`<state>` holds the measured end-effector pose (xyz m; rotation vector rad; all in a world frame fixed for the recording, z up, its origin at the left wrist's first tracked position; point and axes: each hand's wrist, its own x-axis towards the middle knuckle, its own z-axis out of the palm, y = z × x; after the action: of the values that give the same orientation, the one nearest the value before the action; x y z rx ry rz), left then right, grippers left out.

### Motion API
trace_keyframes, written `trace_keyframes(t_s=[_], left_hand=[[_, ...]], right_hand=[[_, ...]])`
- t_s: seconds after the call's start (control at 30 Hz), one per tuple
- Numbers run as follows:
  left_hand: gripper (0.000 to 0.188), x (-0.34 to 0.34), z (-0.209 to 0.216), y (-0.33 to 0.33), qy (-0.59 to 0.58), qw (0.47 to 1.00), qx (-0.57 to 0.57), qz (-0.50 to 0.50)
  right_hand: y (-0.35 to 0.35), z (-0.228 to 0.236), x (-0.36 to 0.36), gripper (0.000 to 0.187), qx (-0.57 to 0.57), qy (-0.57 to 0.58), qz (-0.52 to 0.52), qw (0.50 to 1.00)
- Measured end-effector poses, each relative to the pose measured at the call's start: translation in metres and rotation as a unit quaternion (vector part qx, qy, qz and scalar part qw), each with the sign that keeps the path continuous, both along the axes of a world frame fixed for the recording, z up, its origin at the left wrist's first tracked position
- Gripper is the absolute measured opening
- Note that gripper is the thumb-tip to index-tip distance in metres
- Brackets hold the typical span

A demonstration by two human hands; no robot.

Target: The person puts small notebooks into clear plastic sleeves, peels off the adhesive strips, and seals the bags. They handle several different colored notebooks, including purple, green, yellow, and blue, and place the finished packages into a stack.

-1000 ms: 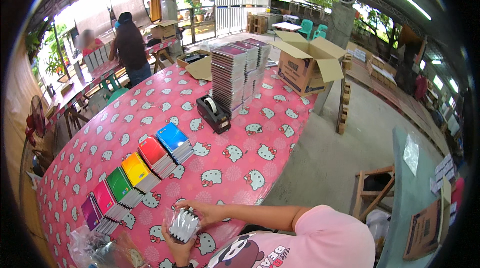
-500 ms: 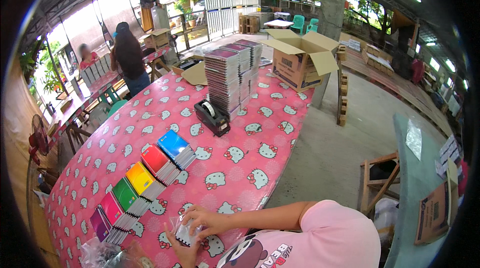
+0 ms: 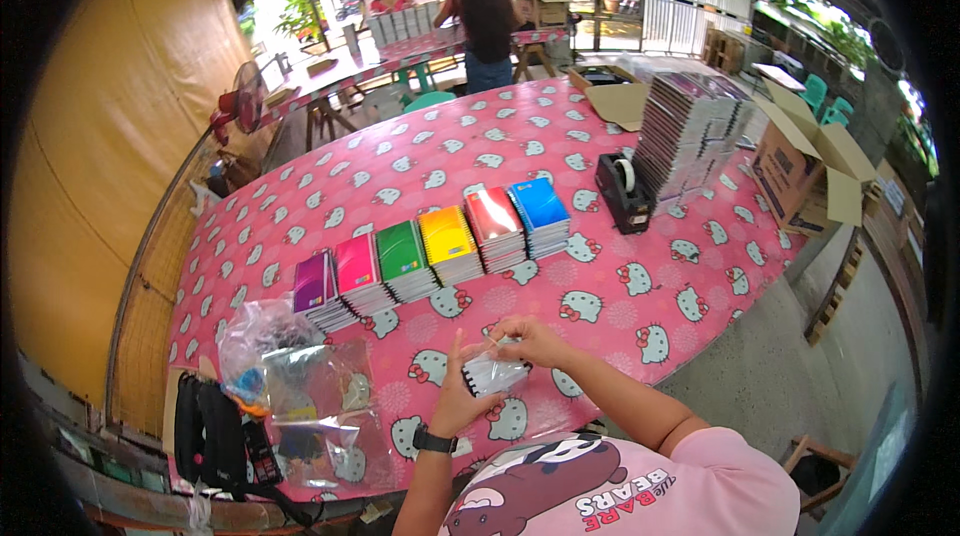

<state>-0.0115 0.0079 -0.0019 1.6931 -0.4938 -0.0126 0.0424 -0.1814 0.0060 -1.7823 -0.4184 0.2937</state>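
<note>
Close to my body, my left hand (image 3: 458, 396), with a dark watch on its wrist, grips a small spiral notebook (image 3: 494, 376) from the side. Clear plastic wraps the notebook, whose pale side faces up with the black coil along its lower edge. My right hand (image 3: 532, 343) has its fingers closed at the top of the plastic wrapping. Beyond my hands runs a row of spiral-notebook stacks: purple (image 3: 315, 281), pink (image 3: 358, 266), green (image 3: 402, 254), yellow (image 3: 446, 236), red (image 3: 494, 216) and blue (image 3: 540, 206).
Clear plastic bags (image 3: 325, 416) lie at the left beside a black bag (image 3: 210, 431). A black tape dispenser (image 3: 622, 194) stands by tall stacks of wrapped notebooks (image 3: 690, 136). An open carton (image 3: 800, 171) is at the right. Two people are at a far table; one stands (image 3: 487, 26).
My view has swung left, bringing the plastic bags and my left wrist into sight. Both hands stay on the wrapped notebook; the right fingers now pinch at its top edge.
</note>
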Motion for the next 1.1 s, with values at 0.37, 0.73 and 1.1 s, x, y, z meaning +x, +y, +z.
trace_keyframes(t_s=[0.37,0.73,1.1], left_hand=[[0.102,0.006,0.008,0.01,-0.017,0.991,0.118,-0.056],[0.045,0.03,-0.001,0.016,0.211,0.975,-0.021,-0.071],[0.016,0.038,0.023,-0.02,0.043,0.999,0.001,0.015]], right_hand=[[-0.002,0.029,-0.024,0.018,0.057,-0.206,-0.005,0.977],[-0.002,0.015,-0.004,0.016,-0.003,-0.152,-0.016,0.988],[-0.033,0.004,-0.012,0.022,0.173,-0.031,-0.027,0.984]])
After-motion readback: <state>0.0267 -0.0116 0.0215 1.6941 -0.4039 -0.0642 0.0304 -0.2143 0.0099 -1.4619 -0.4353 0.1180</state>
